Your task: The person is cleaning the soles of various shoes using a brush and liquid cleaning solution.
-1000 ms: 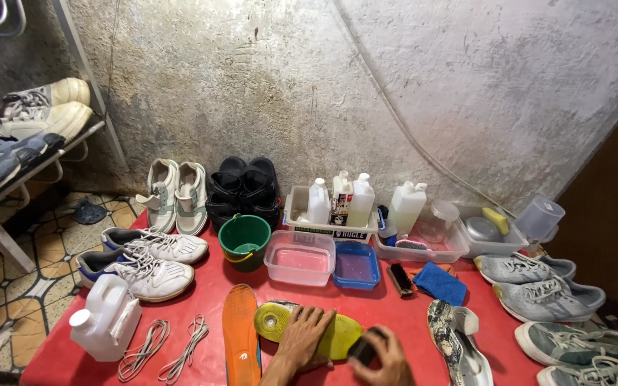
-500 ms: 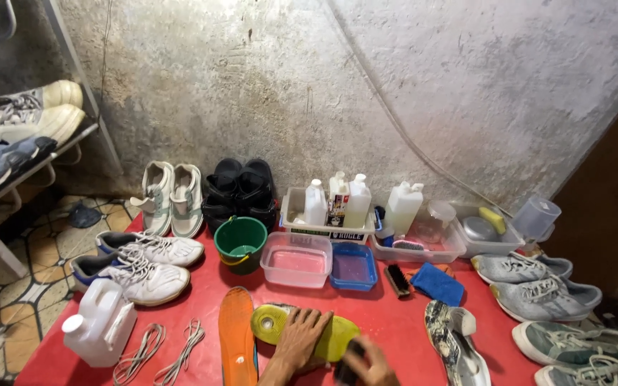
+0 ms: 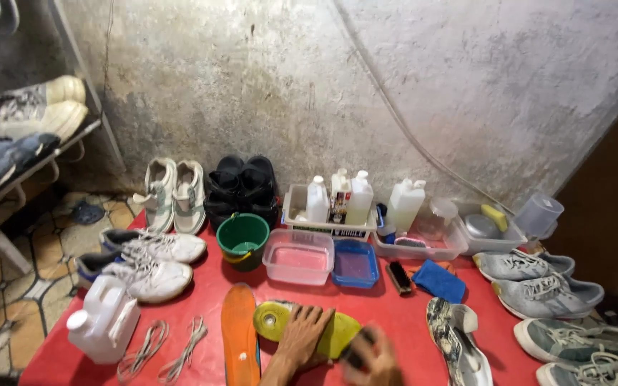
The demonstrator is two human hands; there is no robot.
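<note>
Yellow-green insole (image 3: 337,336) is laid flat on the red mat (image 3: 395,314), near its front edge, and is pressed down by the left hand (image 3: 302,339), whose fingers are spread flat across its middle. Its green heel end pokes out to the left of the hand. The right hand (image 3: 370,357) is seen blurred at the insole's right end, closed round a dark brush (image 3: 359,347); whether the brush touches the insole cannot be told. The hands are held close together, just apart.

Just left of the insole an orange insole (image 3: 239,343) is laid lengthwise, and further left two loose laces (image 3: 162,347) and a white jug (image 3: 101,325) are placed. Behind the insole a clear tub (image 3: 298,257), a blue tray (image 3: 355,263) and a green bucket (image 3: 243,239) are lined up. A second brush (image 3: 398,277) and a blue cloth (image 3: 439,280) are set to the right of the tray. A patterned shoe (image 3: 455,339) is laid right of the hands, and grey sneakers (image 3: 538,282) are ranged along the mat's right edge. White bottles (image 3: 337,200) are stood in a crate against the wall.
</note>
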